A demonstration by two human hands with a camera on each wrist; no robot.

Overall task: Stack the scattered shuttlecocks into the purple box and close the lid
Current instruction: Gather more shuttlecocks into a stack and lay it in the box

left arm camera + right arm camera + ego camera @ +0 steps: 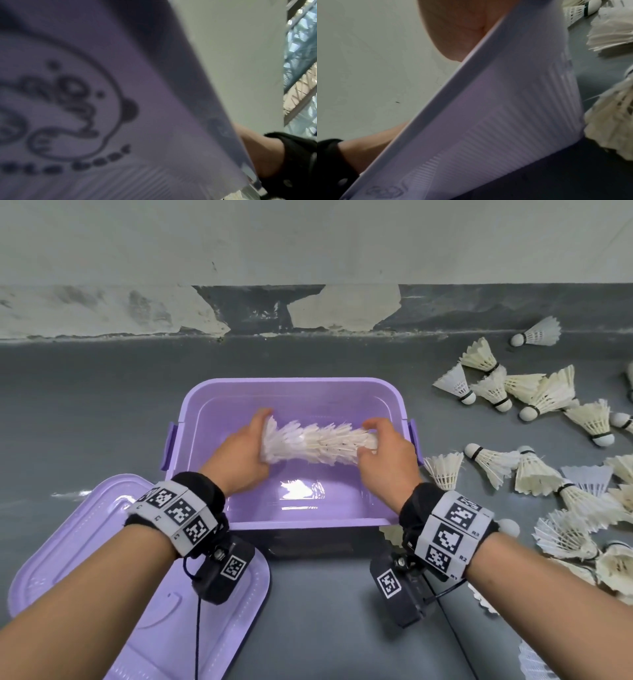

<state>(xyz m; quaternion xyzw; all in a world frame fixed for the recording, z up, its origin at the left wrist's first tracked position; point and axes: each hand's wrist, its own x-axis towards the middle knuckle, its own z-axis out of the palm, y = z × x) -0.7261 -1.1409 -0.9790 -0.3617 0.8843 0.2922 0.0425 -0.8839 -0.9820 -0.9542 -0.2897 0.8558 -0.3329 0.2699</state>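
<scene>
Inside the open purple box (294, 386) a nested row of white shuttlecocks (318, 443) lies sideways, held at both ends. My left hand (246, 446) cups its wide feathered end; my right hand (380, 445) grips the narrow end. The box's lid (102, 542) lies flat on the floor at the front left, under my left forearm. Many loose shuttlecocks (534, 467) are scattered on the floor to the right. Both wrist views are mostly filled by the box's purple outer wall (154, 135) (505, 121), with my fingers hidden behind it.
A grey floor (85, 412) runs to a scuffed wall base (137, 313) behind the box. Purple latches (168, 446) stick out at the box's left and right sides. Loose shuttlecocks (611, 32) lie close by the box's right wall.
</scene>
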